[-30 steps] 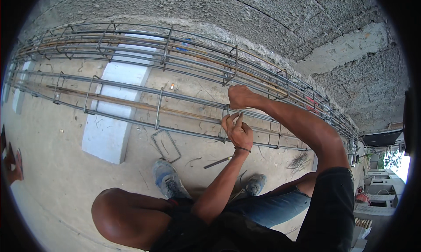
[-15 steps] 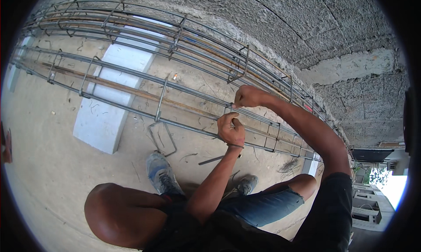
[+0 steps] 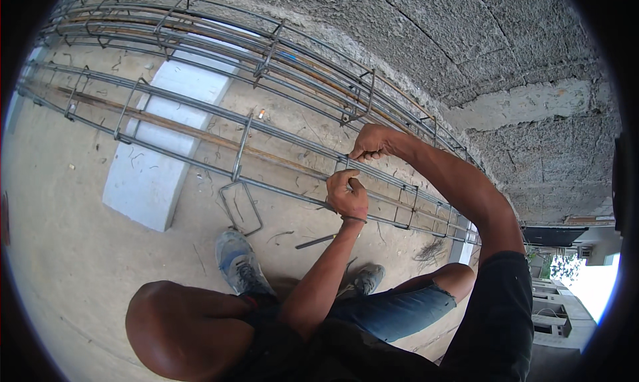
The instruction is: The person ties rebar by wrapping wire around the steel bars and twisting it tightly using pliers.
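Observation:
A long rebar cage (image 3: 200, 116) lies on the concrete floor along a block wall. I crouch before it. My right hand (image 3: 373, 142) reaches over and pinches the top of an upright stirrup (image 3: 346, 162) where it meets an upper bar. Just below, my left hand (image 3: 346, 195) is a closed fist at the near lower bar (image 3: 279, 190). A thin metal tool tip (image 3: 355, 181) sticks up from that fist. The two hands are a few centimetres apart at the same stirrup.
A white block (image 3: 160, 162) props up the cage on the left. A loose bent stirrup (image 3: 241, 205) and a short dark rod (image 3: 318, 241) lie on the floor near my shoes (image 3: 236, 262). A tangle of wire (image 3: 429, 252) sits to the right. The rough block wall (image 3: 466, 42) runs behind.
Both hands stay at the same stirrup joint. My left fist has turned a little and dropped slightly below the right hand. The view has shifted with my head.

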Demonstrator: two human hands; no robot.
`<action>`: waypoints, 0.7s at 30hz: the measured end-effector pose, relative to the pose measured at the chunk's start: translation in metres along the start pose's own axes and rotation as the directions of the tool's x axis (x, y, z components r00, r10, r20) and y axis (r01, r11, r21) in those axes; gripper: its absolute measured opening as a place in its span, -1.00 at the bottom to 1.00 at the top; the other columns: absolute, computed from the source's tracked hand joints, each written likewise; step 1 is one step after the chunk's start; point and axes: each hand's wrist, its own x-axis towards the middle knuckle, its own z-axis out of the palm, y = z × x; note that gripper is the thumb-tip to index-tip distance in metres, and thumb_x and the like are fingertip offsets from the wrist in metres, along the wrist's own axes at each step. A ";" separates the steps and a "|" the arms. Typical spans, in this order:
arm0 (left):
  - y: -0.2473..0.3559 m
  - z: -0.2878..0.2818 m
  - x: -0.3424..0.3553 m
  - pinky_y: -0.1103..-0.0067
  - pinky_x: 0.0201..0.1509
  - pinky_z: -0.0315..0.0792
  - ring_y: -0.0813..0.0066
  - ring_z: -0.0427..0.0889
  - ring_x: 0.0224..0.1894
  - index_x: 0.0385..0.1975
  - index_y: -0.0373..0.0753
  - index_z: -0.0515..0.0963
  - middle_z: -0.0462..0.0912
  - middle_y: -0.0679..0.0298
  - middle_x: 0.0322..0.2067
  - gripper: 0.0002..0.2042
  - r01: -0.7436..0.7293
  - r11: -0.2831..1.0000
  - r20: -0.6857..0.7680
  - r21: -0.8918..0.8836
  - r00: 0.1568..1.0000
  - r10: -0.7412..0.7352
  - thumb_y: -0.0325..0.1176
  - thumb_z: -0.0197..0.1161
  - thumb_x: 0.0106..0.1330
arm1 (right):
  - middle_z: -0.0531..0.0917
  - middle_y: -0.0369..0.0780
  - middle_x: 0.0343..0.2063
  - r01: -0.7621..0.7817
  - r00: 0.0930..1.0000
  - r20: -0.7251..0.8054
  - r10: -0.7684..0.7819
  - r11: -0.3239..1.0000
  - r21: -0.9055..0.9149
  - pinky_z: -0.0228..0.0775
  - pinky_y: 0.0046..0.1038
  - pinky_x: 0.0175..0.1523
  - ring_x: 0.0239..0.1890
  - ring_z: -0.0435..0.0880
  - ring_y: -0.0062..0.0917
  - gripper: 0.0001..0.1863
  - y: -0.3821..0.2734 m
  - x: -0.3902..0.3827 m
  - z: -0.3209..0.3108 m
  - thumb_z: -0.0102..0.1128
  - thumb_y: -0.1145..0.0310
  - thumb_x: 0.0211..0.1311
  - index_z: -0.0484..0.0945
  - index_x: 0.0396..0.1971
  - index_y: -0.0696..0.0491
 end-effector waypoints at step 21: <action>-0.007 -0.007 0.031 0.51 -0.37 0.45 0.28 0.60 -0.41 -0.45 -0.26 0.61 0.62 0.16 -0.45 -0.85 0.186 0.969 -0.087 -0.164 0.975 -0.202 -0.57 0.11 0.03 | 0.51 -0.13 -0.30 0.345 0.103 -0.299 -0.949 0.316 -0.884 0.42 -0.33 -0.27 -0.19 0.48 -0.27 -0.78 0.016 -0.099 0.066 0.19 0.37 0.07 0.46 -0.32 0.15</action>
